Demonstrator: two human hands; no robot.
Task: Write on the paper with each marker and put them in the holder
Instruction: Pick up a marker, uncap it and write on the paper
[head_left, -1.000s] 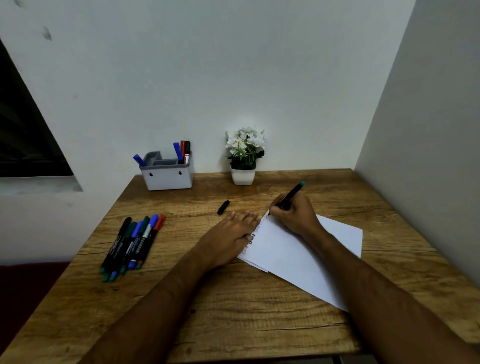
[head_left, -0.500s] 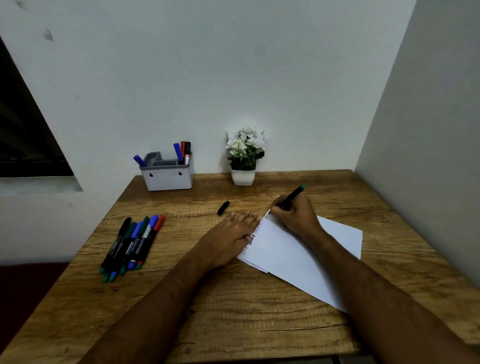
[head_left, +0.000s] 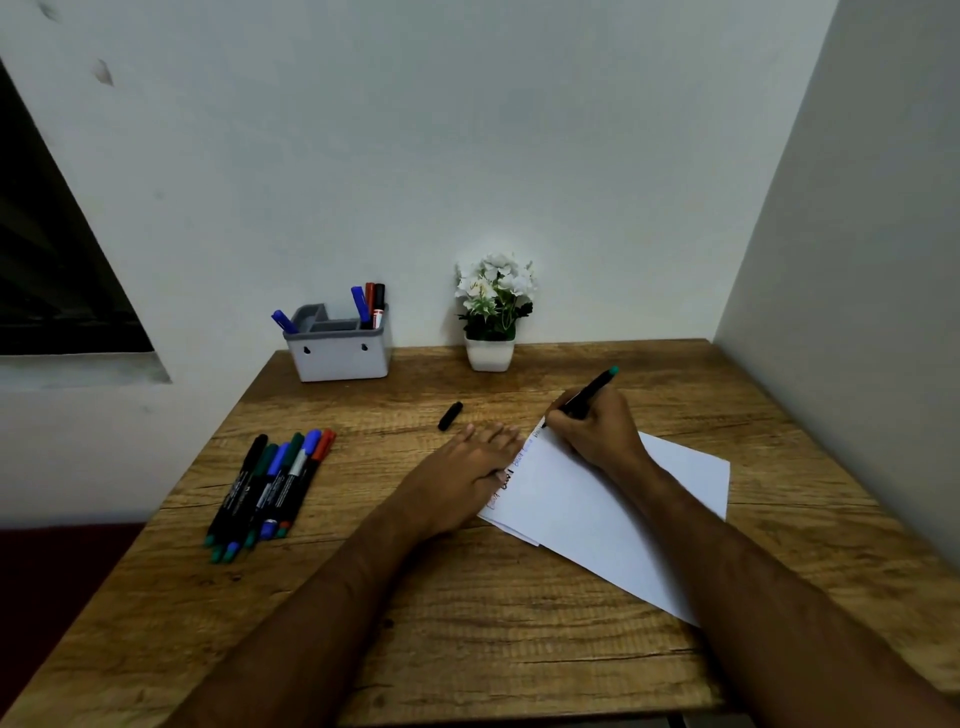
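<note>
My right hand (head_left: 597, 436) grips a black marker with a teal end (head_left: 592, 391), its tip down on the far left corner of the white paper (head_left: 582, 514). Short written marks run along the paper's left edge. My left hand (head_left: 467, 467) lies flat with straight fingers on that left edge. The marker's black cap (head_left: 450, 415) lies on the table just beyond my left hand. Several capped markers (head_left: 270, 488) lie side by side at the left. The grey holder (head_left: 337, 356) at the back left has several markers standing in it.
A small white pot with white flowers (head_left: 491, 317) stands at the back against the wall. The wooden table (head_left: 467, 623) sits in a corner, with a wall along its right side and another behind. The table's left edge drops off beside the marker row.
My right hand and the marker have shifted only slightly while writing at the paper's corner. My left hand has stayed in place.
</note>
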